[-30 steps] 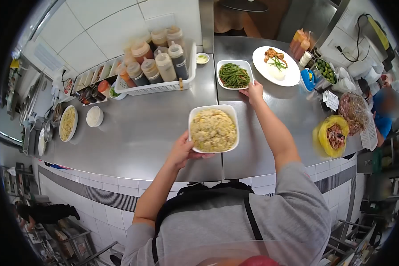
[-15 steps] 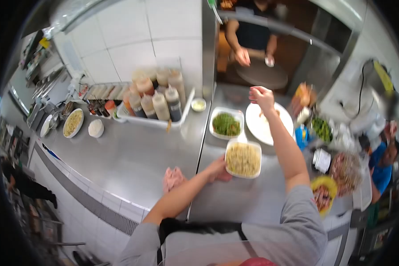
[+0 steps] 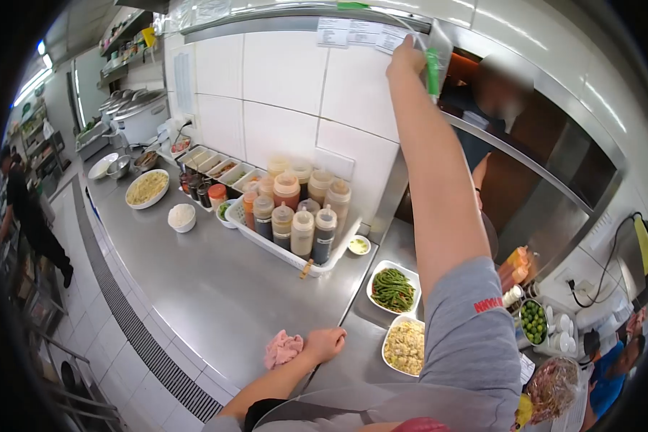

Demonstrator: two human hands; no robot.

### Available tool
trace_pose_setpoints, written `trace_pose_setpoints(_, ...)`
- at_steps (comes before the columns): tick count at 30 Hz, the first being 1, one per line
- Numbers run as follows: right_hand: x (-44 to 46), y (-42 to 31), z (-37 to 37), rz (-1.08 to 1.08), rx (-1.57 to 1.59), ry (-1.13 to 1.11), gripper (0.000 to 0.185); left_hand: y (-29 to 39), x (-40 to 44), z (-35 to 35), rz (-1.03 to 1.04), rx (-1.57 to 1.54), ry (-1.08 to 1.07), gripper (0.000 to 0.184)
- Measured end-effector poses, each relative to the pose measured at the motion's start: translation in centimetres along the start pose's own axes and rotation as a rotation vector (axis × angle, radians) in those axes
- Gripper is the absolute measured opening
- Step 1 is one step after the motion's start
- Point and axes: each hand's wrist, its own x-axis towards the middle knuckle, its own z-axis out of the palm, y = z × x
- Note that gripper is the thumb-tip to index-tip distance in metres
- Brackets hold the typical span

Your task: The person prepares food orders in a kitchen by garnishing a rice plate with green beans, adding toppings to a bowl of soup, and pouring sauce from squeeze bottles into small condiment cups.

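Note:
My right hand (image 3: 406, 59) is raised to the wall rail, its fingers closed at the edge of a paper order slip (image 3: 390, 39). More printed slips (image 3: 348, 32) hang to its left. Down on the steel counter rests my left hand (image 3: 327, 344), curled into a fist with nothing showing in it. A crumpled pink cloth (image 3: 284, 350) lies just left of that wrist. To its right stands a white dish of fried rice (image 3: 405, 347), partly covered by my right sleeve. Behind it is a white dish of green beans (image 3: 394, 290).
A white basket (image 3: 270, 247) of squeeze bottles stands against the wall, near a small sauce bowl (image 3: 358, 245). Farther left are a rice bowl (image 3: 181, 217) and a noodle dish (image 3: 147, 189). A person (image 3: 475, 137) stands behind the pass window. Green limes (image 3: 533, 322) sit at right.
My left hand has let go of the fried rice dish and moved left into a fist. My right hand has risen from above the white plate to the slips. The view has tilted up.

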Motion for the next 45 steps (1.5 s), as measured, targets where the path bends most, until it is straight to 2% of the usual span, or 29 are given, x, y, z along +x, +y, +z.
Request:
trace_pose_setpoints(1, -0.5, -0.8, 0.3, 0.009, 0.008, -0.010, 0.031, 0.1, 0.1, 0.0, 0.002, -0.006, 0.014, 0.012)
trace_pose_setpoints(3, -0.9, -1.2, 0.1, 0.105, 0.071, -0.191, 0.028, 0.1, 0.0, -0.1, 0.002, -0.008, 0.025, 0.012)
trace_pose_setpoints(4, -1.8, -0.6, -0.4, 0.105, 0.073, -0.190, 0.028, 0.1, 0.0, -0.1, -0.010, -0.020, 0.037, 0.011)
trace_pose_setpoints(6, -3.0, 1.4, -3.1, -0.070, 0.351, -0.360, 0.026, 0.0, 0.0, 0.3, 0.005, -0.044, 0.025, 0.011)
trace_pose_setpoints(7, -3.6, 1.6, -5.2, -0.084, 0.332, -0.339, 0.026, -0.3, 0.3, 0.7, 0.013, -0.050, 0.038, 0.011)
trace_pose_setpoints(9, -6.8, 1.0, -10.2, -0.002, 0.803, -0.415, 0.027, -0.2, -0.1, 0.6, 0.032, -0.059, 0.016, 0.011)
trace_pose_setpoints(15, -7.1, -0.1, -19.4, -0.071, 0.863, -0.463, 0.027, 0.2, 0.3, 0.1, 0.057, -0.004, 0.011, 0.010)
trace_pose_setpoints(21, -6.5, -1.0, -24.7, -0.151, 0.884, -0.439, 0.026, 0.1, 0.4, 0.4, 0.040, 0.018, 0.000, 0.009)
trace_pose_setpoints(23, -5.5, 0.3, -27.6, -0.133, 0.822, -0.384, 0.024, -0.1, 0.4, 0.6, 0.031, 0.032, -0.002, 0.009)
trace_pose_setpoints(25, -5.0, 2.6, -32.7, -0.276, 0.470, -0.104, 0.015, 0.0, 0.3, 0.5, 0.039, 0.043, -0.006, 0.010)
trace_pose_setpoints(26, -4.9, 3.9, -36.6, -0.528, -0.013, 0.046, 0.011, 0.1, 0.5, 0.5, 0.045, 0.052, 0.015, 0.010)
trace_pose_setpoints(27, -5.4, 5.0, -39.7, -0.445, -0.212, 0.148, 0.016, 0.4, 0.6, 0.6, 0.070, 0.034, -0.004, 0.010)
trace_pose_setpoints(28, -4.6, 7.5, -42.4, -0.476, -0.097, 0.157, 0.026, 0.8, 0.9, 0.3, 0.032, 0.055, -0.027, 0.010)
trace_pose_setpoints(29, -2.0, 11.9, -45.7, -0.296, -0.481, 0.449, 0.026, 1.0, 0.7, 0.2, -0.012, 0.082, -0.056, 0.010)
trace_pose_setpoints(30, 1.1, 17.9, -50.6, -0.011, -0.516, 0.496, 0.029, 1.0, 0.4, 0.3, 0.008, 0.072, -0.078, 0.010)
trace_pose_setpoints(32, -1.8, 12.6, -53.9, 0.270, -0.746, 0.708, 0.032, 1.0, 0.6, 0.1, -0.008, 0.108, -0.041, 0.010)
trace_pose_setpoints(34, 0.4, 14.8, -57.2, 0.084, -1.018, 0.473, 0.034, 1.0, 0.4, 0.2, 0.009, 0.111, -0.035, 0.010)
trace_pose_setpoints(35, -0.7, 13.4, -58.1, -0.002, -1.003, 0.526, 0.037, 1.1, 0.6, 0.4, 0.015, 0.129, -0.014, 0.010)
trace_pose_setpoints(36, -2.0, 11.9, -59.6, 0.044, -0.918, 0.469, 0.041, 1.1, 0.5, 0.4, 0.057, 0.121, -0.042, 0.010)
trace_pose_setpoints(37, -3.6, 10.7, -61.3, -0.026, -0.833, 0.395, 0.057, 1.0, 0.5, 0.5, 0.032, 0.185, -0.046, 0.010)
trace_pose_setpoints(38, -6.3, 8.9, -62.2, -0.037, -0.996, 0.354, 0.072, 1.1, 0.7, 0.6, 0.008, 0.248, -0.041, 0.010)
trace_pose_setpoints(39, -8.4, 9.8, -64.7, -0.245, -0.874, 0.194, 0.075, 0.9, 0.6, 0.8, 0.044, 0.244, -0.063, 0.010)
trace_pose_setpoints(40, -13.2, 7.7, -66.2, -0.264, -0.688, 0.085, 0.074, 0.4, 0.6, 1.0, 0.043, 0.191, -0.040, 0.010)
trace_pose_setpoints(41, -18.4, 2.9, -67.9, 0.136, -0.487, -0.136, 0.073, 0.0, 0.7, 1.3, 0.031, 0.135, -0.012, 0.010)
trace_pose_setpoints(42, -24.0, -4.6, -68.0, 0.369, -0.571, -0.263, 0.063, 0.0, 0.8, 1.4, 0.038, 0.136, -0.027, 0.010)
trace_pose_setpoints(44, -30.6, -5.3, -75.4, 0.361, -0.548, -0.272, 0.031, 0.1, 0.7, 1.1, 0.080, 0.121, -0.009, 0.012)
trace_pose_setpoints(45, -33.0, -7.7, -78.4, 0.469, -0.589, -0.188, 0.019, 0.1, 0.6, 1.3, 0.076, 0.115, -0.010, 0.012)
